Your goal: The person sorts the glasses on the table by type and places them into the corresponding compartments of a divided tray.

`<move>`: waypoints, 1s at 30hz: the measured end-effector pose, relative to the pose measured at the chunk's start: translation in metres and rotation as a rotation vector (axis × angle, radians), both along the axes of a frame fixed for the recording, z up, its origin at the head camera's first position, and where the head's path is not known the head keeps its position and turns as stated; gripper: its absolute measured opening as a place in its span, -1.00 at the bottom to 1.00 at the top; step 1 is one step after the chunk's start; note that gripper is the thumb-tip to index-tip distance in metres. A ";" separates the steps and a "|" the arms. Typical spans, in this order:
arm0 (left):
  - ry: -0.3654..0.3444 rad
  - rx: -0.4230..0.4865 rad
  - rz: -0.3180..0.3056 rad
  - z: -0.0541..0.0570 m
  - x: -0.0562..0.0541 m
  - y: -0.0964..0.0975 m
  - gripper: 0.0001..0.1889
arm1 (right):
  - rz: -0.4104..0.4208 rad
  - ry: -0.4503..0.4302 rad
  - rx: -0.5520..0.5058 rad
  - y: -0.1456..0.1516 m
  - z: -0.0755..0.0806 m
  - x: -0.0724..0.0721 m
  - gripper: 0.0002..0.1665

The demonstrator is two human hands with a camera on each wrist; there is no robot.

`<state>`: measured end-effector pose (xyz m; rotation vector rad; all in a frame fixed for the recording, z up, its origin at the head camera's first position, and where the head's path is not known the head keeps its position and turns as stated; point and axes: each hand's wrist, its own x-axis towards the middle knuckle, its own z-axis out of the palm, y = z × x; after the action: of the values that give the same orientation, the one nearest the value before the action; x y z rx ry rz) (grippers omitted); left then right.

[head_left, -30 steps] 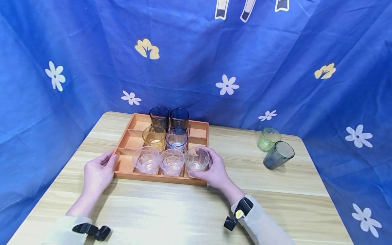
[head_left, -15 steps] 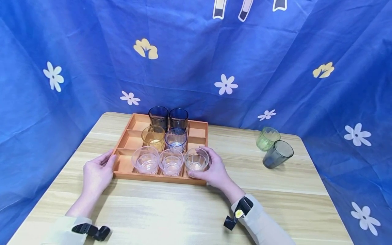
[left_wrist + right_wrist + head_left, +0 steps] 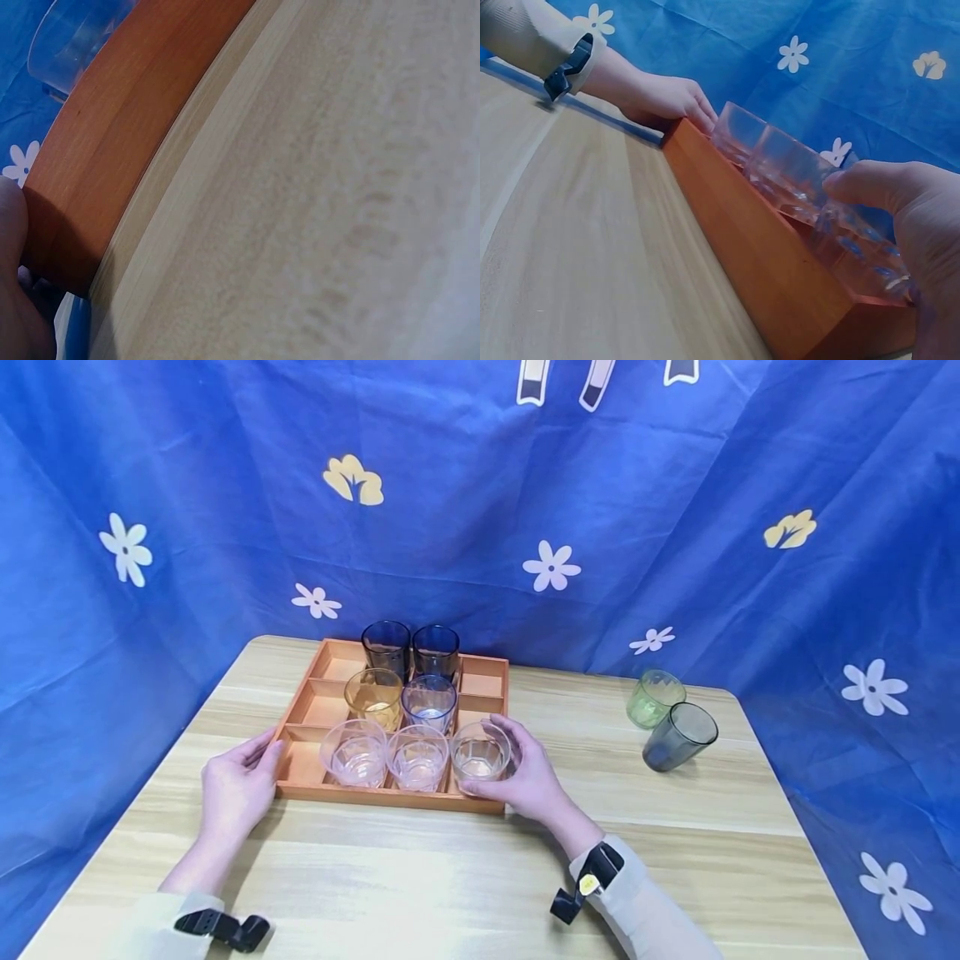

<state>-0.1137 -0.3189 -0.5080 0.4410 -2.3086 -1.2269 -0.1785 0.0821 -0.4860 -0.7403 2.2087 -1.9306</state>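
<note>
My right hand (image 3: 528, 781) grips a clear glass (image 3: 478, 760) at the front right compartment of the wooden divided tray (image 3: 390, 797). Its thumb (image 3: 862, 184) lies on the near side and the fingers go round the far right side. Two more clear glasses, one at the left (image 3: 354, 758) and one in the middle (image 3: 417, 764), stand beside it in the front row. At the tray's front left corner my left hand (image 3: 238, 785) holds the side wall, fingertips at the rim. Behind the front row stand an amber glass (image 3: 373, 697) and a blue-tinted glass (image 3: 429, 702).
Two dark glasses, a left one (image 3: 386, 647) and a right one (image 3: 435, 650), stand in the tray's back row. On the table's right side are a green glass (image 3: 654, 700) and a tilted grey glass (image 3: 678, 739). A blue curtain (image 3: 465, 510) hangs behind the table (image 3: 360, 877).
The whole view shifts slightly as the head moves. Both hands keep their places on the glass and the tray.
</note>
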 end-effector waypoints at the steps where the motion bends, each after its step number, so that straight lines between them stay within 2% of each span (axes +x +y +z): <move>1: -0.001 -0.003 0.000 0.000 0.000 0.000 -0.65 | -0.001 0.003 -0.003 0.002 0.001 0.000 0.25; 11: -0.015 0.023 0.000 -0.002 -0.001 -0.001 -0.64 | -0.012 0.042 -0.084 0.023 0.007 0.002 0.20; 18: -0.016 0.018 -0.005 -0.003 -0.002 -0.002 -0.65 | -0.060 0.098 -0.074 0.046 0.010 0.003 0.18; 30: -0.028 0.003 -0.006 -0.002 -0.002 -0.003 -0.65 | -0.146 0.146 -0.130 0.092 0.019 0.005 0.10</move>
<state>-0.1162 -0.3218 -0.5102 0.4556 -2.3332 -1.2342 -0.1737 0.1743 -0.4671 -0.7813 2.2964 -2.1731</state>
